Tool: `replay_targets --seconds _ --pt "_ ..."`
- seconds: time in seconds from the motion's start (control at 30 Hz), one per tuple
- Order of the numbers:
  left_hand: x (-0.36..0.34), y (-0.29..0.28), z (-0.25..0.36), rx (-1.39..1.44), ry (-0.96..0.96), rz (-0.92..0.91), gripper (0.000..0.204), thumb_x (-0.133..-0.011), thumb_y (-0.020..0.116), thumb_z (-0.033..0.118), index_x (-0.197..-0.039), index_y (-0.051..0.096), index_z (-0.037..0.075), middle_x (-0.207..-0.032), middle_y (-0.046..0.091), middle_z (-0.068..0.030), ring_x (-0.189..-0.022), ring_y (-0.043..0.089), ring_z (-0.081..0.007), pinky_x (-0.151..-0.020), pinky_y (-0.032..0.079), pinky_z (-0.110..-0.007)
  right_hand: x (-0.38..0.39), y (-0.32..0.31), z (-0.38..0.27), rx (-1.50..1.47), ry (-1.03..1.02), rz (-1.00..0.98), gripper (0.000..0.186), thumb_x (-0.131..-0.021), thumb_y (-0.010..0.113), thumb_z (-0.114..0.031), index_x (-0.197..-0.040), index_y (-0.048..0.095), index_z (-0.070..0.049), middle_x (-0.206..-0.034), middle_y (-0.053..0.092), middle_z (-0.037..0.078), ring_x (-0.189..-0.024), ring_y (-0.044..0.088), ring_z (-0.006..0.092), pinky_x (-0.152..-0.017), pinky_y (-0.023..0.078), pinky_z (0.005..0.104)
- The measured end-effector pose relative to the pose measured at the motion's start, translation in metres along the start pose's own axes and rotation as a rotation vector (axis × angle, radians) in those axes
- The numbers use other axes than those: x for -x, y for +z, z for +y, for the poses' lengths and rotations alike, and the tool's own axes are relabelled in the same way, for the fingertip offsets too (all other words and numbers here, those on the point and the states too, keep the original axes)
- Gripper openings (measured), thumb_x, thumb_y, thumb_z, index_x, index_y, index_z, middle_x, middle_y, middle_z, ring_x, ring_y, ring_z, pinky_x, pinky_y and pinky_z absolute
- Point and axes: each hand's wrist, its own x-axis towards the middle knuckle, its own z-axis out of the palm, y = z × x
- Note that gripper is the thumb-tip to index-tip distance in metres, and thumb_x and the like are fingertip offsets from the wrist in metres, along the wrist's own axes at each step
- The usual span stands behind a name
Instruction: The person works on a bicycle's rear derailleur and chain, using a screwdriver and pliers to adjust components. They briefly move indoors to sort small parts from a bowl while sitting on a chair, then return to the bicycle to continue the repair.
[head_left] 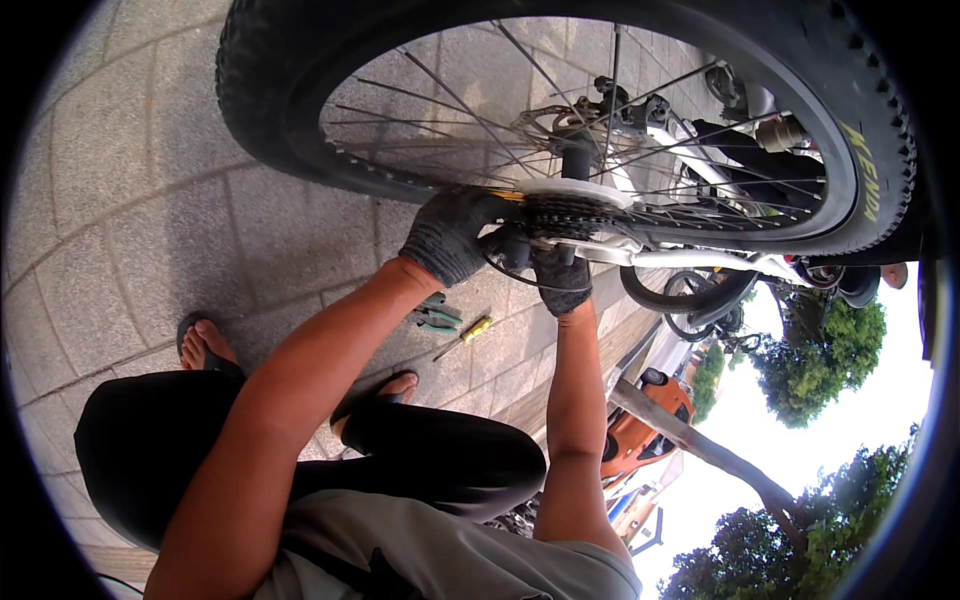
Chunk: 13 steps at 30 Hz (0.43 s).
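Note:
A bicycle wheel (290,130) with a knobbly black tyre fills the upper view. At its hub sits the sprocket cassette (575,215), a pale disc (575,190) beside it. My left hand (455,235), in a dark grey knit glove, is closed at the cassette's left side; a thin yellow piece (508,196) shows by its fingertips. Just below the cassette, my gloved right hand (563,285) curls up beside the white frame end (600,247). The black rear derailleur (508,248) lies between both hands, with a cable (515,278) looping beneath. Most right-hand fingers are hidden.
Green-handled pliers (437,316) and a yellow-handled screwdriver (465,336) lie on the paving (290,240) below my hands. My sandalled feet (208,347) rest nearby. Another bicycle (690,300), an orange car (640,435) and trees (825,350) stand at the right.

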Motion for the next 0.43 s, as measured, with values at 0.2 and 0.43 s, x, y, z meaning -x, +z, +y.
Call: replay_targets --seconds 0.2,0.43 --pt "-0.001 0.004 -0.004 0.094 -0.012 -0.01 0.036 -0.08 0.08 0.012 -0.115 0.076 0.018 -0.109 0.076 -0.0092 -0.101 0.072 -0.0313 -0.091 0.057 -0.043 -0.008 -0.006 -0.006 -0.058 0.066 0.065 0.047 -0.093 0.069 -0.017 -0.139 0.061 -0.017 -0.135 0.064 0.012 -0.113 0.068 0.0356 -0.095 0.055 0.0468" --pt "-0.002 0.007 -0.018 0.231 -0.078 -0.095 0.033 -0.083 0.079 0.013 -0.115 0.076 0.017 -0.112 0.076 -0.0096 -0.103 0.073 -0.0301 -0.092 0.057 -0.041 -0.018 -0.018 -0.007 -0.217 0.016 0.078 0.056 -0.096 0.071 -0.015 -0.149 0.052 -0.018 -0.151 0.055 0.017 -0.123 0.066 0.0305 -0.103 0.053 0.0431"
